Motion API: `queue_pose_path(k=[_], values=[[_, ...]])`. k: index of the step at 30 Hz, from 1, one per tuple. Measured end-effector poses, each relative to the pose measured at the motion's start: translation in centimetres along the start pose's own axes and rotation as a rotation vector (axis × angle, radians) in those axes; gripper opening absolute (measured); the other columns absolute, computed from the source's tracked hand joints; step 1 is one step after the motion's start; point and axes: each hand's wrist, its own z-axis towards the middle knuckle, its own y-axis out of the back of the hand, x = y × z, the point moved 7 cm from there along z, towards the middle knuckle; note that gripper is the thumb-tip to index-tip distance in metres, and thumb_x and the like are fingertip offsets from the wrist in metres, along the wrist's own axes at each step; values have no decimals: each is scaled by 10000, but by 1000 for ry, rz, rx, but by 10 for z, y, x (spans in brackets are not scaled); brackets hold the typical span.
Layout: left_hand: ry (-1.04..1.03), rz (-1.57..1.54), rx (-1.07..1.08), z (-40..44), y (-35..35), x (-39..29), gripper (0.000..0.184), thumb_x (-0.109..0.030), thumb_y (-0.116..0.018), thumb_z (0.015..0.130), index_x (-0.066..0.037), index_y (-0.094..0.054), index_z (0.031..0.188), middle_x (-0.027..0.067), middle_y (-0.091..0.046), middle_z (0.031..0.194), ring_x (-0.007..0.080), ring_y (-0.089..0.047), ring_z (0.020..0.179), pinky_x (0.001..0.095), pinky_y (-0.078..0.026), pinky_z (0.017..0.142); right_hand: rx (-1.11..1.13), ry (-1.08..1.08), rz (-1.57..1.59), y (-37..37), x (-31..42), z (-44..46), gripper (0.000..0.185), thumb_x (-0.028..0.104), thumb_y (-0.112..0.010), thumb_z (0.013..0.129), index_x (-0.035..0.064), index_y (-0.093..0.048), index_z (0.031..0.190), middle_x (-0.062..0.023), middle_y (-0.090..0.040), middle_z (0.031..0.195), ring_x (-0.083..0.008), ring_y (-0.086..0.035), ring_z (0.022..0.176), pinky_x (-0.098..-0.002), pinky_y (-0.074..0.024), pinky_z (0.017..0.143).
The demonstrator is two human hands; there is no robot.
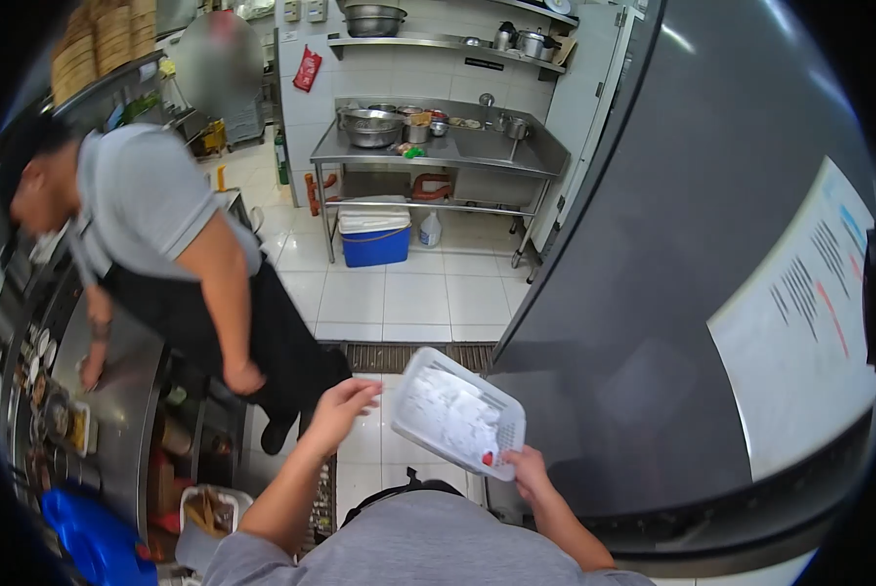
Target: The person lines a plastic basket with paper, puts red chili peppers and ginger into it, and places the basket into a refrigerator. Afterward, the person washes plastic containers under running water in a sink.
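Observation:
A white plastic basket (514, 415) with white paper-like material and a small red piece inside is in front of my body, tilted. My right hand (526, 469) grips its lower right corner, fingers at the rim by the red piece. To the left of the basket, my left hand (348, 405) is raised, not touching it. Its fingers point toward the basket's left edge, partly spread, and nothing shows in them.
A co-worker (164, 225) in a dark apron leans over a steel counter (120, 391) at the left. Ahead are a steel sink table (448, 151) and a blue bucket (374, 246). A large grey door (653, 293) fills the right. Bottom left is a bin (198, 542).

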Motion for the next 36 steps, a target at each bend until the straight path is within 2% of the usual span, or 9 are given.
queue_pose_path(k=[6, 10, 12, 17, 21, 26, 32, 35, 36], values=[[-167, 324, 80, 238, -50, -24, 631, -308, -706, 841, 13, -475, 1332, 148, -551, 1276, 222, -557, 1095, 338, -454, 929, -184, 40, -25, -4, 92, 121, 268, -11, -583, 796, -59, -611, 1058, -137, -673, 968, -219, -661, 849, -334, -533, 752], [190, 160, 146, 356, -20, 12, 632, -248, -684, 837, 20, -431, 1351, 192, -495, 1342, 292, -480, 1247, 397, -431, 985, -142, 194, -289, -72, 186, 255, 255, 42, -622, 787, -53, -636, 1024, -108, -681, 930, -191, -645, 806, -325, -508, 726], [545, -501, 276, 393, 15, 50, 621, -229, -645, 834, 31, -411, 1346, 202, -503, 1330, 312, -519, 1205, 442, -454, 968, -33, 223, -480, -126, 244, 319, 264, 98, -644, 798, -47, -649, 1018, -107, -683, 906, -184, -639, 786, -322, -504, 715], [332, -707, -92, 441, 139, 56, 627, -211, -576, 770, 4, -423, 1339, 184, -522, 1307, 354, -542, 1152, 531, -464, 922, 514, 7, -496, -282, 309, 490, 414, 279, -644, 889, 13, -581, 1200, -76, -638, 908, -164, -609, 755, -299, -522, 657], [162, -813, -281, 491, 220, 46, 701, -267, -568, 658, -107, -456, 1332, 108, -550, 1281, 356, -538, 1135, 546, -456, 848, 632, 205, -613, -371, 376, 597, 489, 296, -666, 864, 22, -544, 1251, -94, -635, 993, -166, -610, 789, -302, -520, 627], [101, -816, -687, 640, 309, 41, 626, -256, -561, 623, -164, -515, 1240, 19, -596, 1206, 257, -584, 1050, 457, -444, 741, 599, 77, -775, -388, 395, 732, 448, 259, -671, 859, 40, -562, 1234, -90, -645, 974, -167, -626, 776, -303, -524, 623], [-196, -872, -523, 863, 304, -109, 527, -455, -532, 860, -139, -490, 1281, 34, -589, 1221, 232, -572, 1075, 412, -467, 736, 445, -15, -737, -355, 478, 893, 382, 204, -647, 865, 55, -575, 1210, -85, -658, 986, -168, -644, 781, -306, -539, 638], [-351, -880, -564, 942, 300, -173, 566, -508, -517, 875, -133, -486, 1298, 47, -572, 1247, 233, -560, 1094, 453, -478, 757, 313, 28, -539, -346, 556, 985, 295, 167, -616, 872, 56, -589, 1143, -83, -664, 956, -172, -650, 770, -312, -541, 640], [-395, -882, -557, 960, 296, -190, 580, -470, -514, 891, -98, -462, 1332, 64, -547, 1291, 242, -535, 1144, 455, -469, 867, 273, 48, -530, -343, 581, 1031, 259, 164, -611, 874, 60, -590, 1110, -77, -663, 929, -168, -644, 742, -306, -534, 618]])
